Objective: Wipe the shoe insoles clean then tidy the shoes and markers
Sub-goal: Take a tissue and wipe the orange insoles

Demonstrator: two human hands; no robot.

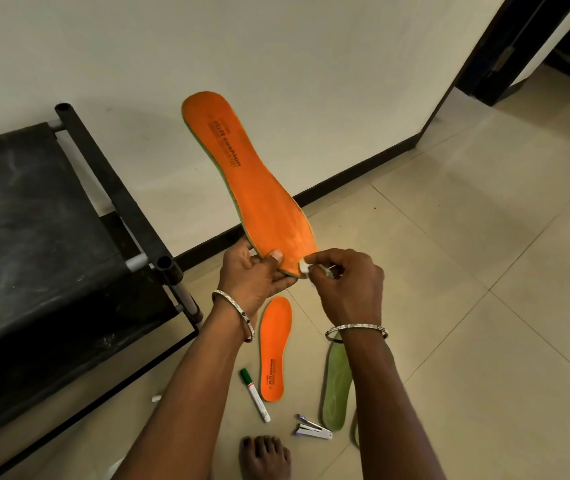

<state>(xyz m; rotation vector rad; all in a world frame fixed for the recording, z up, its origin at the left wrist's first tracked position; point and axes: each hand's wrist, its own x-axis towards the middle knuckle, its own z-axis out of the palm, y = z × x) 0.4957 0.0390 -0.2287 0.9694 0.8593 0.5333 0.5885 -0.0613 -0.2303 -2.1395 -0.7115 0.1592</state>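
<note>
Our left hand [252, 271] grips the wide end of a long orange foam insole with a green edge [242, 174]. The thumb presses on the orange face and the fingers curl beneath it. Our right hand [345, 285] pinches a small white wad [304, 266] between thumb and fingertips and holds it against the rim of that same end, just beside the left thumb. The insole tilts up and away from us, its printed end toward the pale wall [311, 64].

Below our hands, on the beige tiled floor [484, 271], we see a second orange insole [275, 348] lying face up. Near it to the right lies a green insole-shaped piece [337, 386], partly hidden by our right forearm. Just left of the orange one lies a white marker with a green cap [255, 394]. A small white and blue stapler [313, 429] sits nearer us, with a bare foot [264, 457] just below it. A black bench with a metal frame [34, 237] stands at the left.
</note>
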